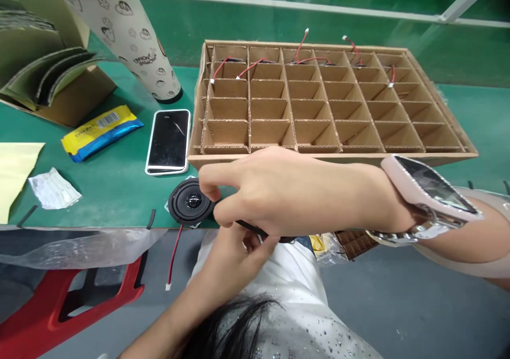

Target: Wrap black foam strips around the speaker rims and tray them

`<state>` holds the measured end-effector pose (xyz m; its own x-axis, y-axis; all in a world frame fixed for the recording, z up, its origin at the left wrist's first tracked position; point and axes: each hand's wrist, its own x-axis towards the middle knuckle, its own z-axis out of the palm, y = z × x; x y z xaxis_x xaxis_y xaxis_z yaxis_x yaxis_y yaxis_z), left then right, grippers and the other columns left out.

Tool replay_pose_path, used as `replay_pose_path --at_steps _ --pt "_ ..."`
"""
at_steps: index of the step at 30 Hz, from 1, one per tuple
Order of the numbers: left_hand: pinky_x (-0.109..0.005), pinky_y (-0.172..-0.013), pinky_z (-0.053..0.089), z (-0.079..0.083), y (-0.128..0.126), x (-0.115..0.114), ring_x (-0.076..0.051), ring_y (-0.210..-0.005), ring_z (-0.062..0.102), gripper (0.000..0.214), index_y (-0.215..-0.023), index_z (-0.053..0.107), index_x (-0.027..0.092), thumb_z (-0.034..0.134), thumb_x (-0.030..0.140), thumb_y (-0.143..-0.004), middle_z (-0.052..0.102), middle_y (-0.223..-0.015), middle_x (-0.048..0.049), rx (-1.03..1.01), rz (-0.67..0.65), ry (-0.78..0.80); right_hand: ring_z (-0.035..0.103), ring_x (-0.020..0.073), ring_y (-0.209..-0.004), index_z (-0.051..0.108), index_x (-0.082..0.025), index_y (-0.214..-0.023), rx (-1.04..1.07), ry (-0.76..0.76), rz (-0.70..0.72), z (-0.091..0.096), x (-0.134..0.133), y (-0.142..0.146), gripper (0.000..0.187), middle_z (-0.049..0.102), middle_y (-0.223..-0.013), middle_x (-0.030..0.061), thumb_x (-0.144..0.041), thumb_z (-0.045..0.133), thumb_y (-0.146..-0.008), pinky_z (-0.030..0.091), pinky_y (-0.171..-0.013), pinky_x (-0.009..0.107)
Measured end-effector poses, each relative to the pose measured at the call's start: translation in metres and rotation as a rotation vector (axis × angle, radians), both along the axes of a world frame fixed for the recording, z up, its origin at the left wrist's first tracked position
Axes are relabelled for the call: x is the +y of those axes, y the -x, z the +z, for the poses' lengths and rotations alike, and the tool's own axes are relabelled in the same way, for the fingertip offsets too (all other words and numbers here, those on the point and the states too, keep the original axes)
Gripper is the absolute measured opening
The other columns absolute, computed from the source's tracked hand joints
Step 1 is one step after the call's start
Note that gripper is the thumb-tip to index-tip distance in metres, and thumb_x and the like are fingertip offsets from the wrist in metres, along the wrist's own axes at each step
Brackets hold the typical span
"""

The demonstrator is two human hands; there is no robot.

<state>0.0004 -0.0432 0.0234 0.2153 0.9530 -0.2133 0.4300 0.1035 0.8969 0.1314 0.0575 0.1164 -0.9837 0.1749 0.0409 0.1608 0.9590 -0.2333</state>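
A round black speaker (193, 202) lies at the bench's front edge, its red and black lead hanging down to a white plug. The curled index finger of my right hand (274, 194) is at the speaker's right side. That hand is closed and crosses over my left hand (235, 258); its thumb is hidden. My left hand is closed below, around a black thing (252, 227) of which only a thin edge shows. A cardboard tray with dividers (319, 157) stands behind my hands. Red leads with white plugs (306, 31) stick out of its back row.
Left of the tray lie a phone (169, 141), a yellow and blue packet (101, 131) and a crumpled paper (54, 189). A tall cup (135, 40) and a box of cardboard pieces (75, 93) stand behind. Below the bench is a red stool (99, 306).
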Motion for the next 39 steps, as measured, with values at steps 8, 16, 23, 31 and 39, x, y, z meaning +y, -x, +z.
replay_pose_path --at_steps 8,16,23,31,39 --pt "-0.023 -0.041 0.032 -0.008 0.004 0.005 -0.013 -0.046 0.046 0.027 -0.058 0.047 0.018 0.062 0.034 -0.074 0.049 -0.05 0.0008 0.026 -0.087 -0.039 0.025 0.0038 -0.059 0.065 -0.016 -0.072 -0.04 0.077 -0.038 -0.007 -0.001 0.001 0.014 0.053 -0.094 -0.0037 -0.003 0.059 -0.073 0.018 -0.049 0.025" --pt "-0.025 -0.048 0.043 -0.007 0.016 0.016 -0.017 -0.053 0.058 0.03 -0.061 0.054 0.017 0.057 0.036 -0.083 0.059 -0.053 -0.0028 -0.081 -0.308 0.179 0.024 0.0044 -0.058 0.061 -0.013 -0.07 -0.087 0.124 -0.086 -0.005 -0.001 -0.003 0.012 0.051 -0.074 -0.004 -0.002 0.059 -0.07 0.015 -0.048 0.025" --pt "-0.025 -0.054 0.051 -0.006 0.006 0.005 -0.015 -0.056 0.062 0.021 -0.07 0.055 0.016 0.053 0.03 -0.086 0.065 -0.065 -0.0048 -0.392 -0.178 0.318 0.02 0.0032 -0.056 0.068 -0.017 -0.074 -0.031 0.232 -0.062 -0.019 0.0 -0.005 0.015 0.055 -0.078 -0.0047 -0.004 0.06 -0.072 0.017 -0.052 0.022" --pt "-0.025 -0.053 0.049 -0.008 0.004 -0.003 -0.016 -0.06 0.061 0.015 -0.077 0.056 0.015 0.064 0.028 -0.076 0.062 -0.066 -0.0037 -0.171 0.02 0.13 0.024 0.0038 -0.059 0.069 -0.025 -0.105 -0.032 0.209 -0.075 -0.018 0.0 -0.009 0.045 0.058 -0.078 -0.0048 -0.002 0.049 -0.071 0.016 -0.052 0.02" --pt "-0.025 -0.059 0.054 -0.006 0.006 0.008 -0.016 -0.064 0.064 0.011 -0.075 0.061 0.012 0.067 0.018 -0.068 0.066 -0.068 -0.0051 -0.319 0.055 0.189 0.035 0.0045 -0.061 0.064 -0.029 -0.109 -0.165 0.25 -0.16 -0.009 0.001 -0.012 0.045 0.059 -0.078 -0.0058 -0.004 0.05 -0.075 0.016 -0.051 0.019"
